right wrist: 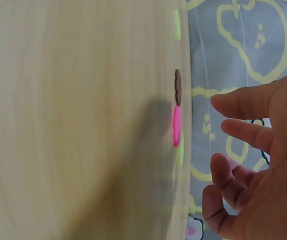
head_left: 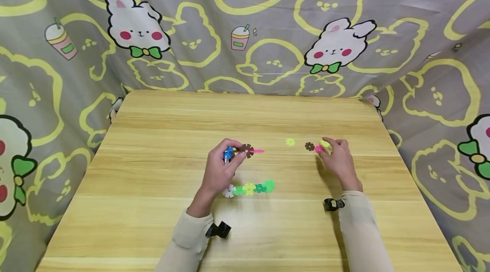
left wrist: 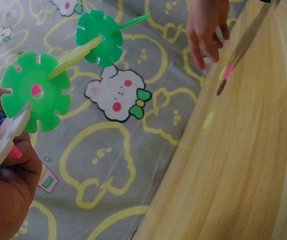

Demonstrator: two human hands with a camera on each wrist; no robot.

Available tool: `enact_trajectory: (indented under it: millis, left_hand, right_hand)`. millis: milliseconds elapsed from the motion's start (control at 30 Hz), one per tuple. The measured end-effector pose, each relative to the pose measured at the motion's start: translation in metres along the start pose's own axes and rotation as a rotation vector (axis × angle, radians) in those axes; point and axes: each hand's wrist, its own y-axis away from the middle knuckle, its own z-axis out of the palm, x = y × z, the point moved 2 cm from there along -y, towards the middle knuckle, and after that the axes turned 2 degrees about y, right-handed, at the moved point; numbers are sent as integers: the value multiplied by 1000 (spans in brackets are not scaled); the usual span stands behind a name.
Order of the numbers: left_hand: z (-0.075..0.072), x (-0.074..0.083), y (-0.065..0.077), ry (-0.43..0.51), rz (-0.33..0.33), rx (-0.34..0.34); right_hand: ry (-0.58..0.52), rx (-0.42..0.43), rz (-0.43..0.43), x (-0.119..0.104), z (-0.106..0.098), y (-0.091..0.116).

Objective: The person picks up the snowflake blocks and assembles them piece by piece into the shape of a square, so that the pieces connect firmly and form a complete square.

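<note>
In the head view my left hand (head_left: 220, 167) grips a chain of slotted plastic flower-shaped discs. A brown disc (head_left: 247, 151) shows at the fingertips, with a pink disc (head_left: 258, 151) edge-on beside it and a blue disc (head_left: 229, 153) nearer the palm. The rest of the chain has a white disc (left wrist: 6, 142), a green disc (left wrist: 36, 90), a yellow disc (left wrist: 76, 57) and a darker green disc (left wrist: 99, 39). My right hand (head_left: 340, 161) is held above the table, fingers parted and holding nothing, near a loose pink disc (right wrist: 176, 125) and a brown disc (right wrist: 178, 87).
Two yellow-green discs lie flat on the wooden table (head_left: 153, 212): one lone disc (head_left: 290, 141), and another disc (head_left: 324, 143) by the right fingertips. A patterned curtain (head_left: 268, 29) surrounds the table's back and sides.
</note>
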Motion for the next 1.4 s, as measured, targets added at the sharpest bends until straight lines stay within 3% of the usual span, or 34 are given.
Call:
enact_trajectory:
  millis: [467,1033,1400]
  left_hand:
    - [1,2,1,-45,29,1]
    - [1,0,1,-55,29,-1]
    - [0,3,1,-56,40,-3]
  right_hand:
    - [103,-143,-17,4,11,-4]
    - [119,-94,-25,3,13,-4]
    - [163,-120,-32,3,10,-5]
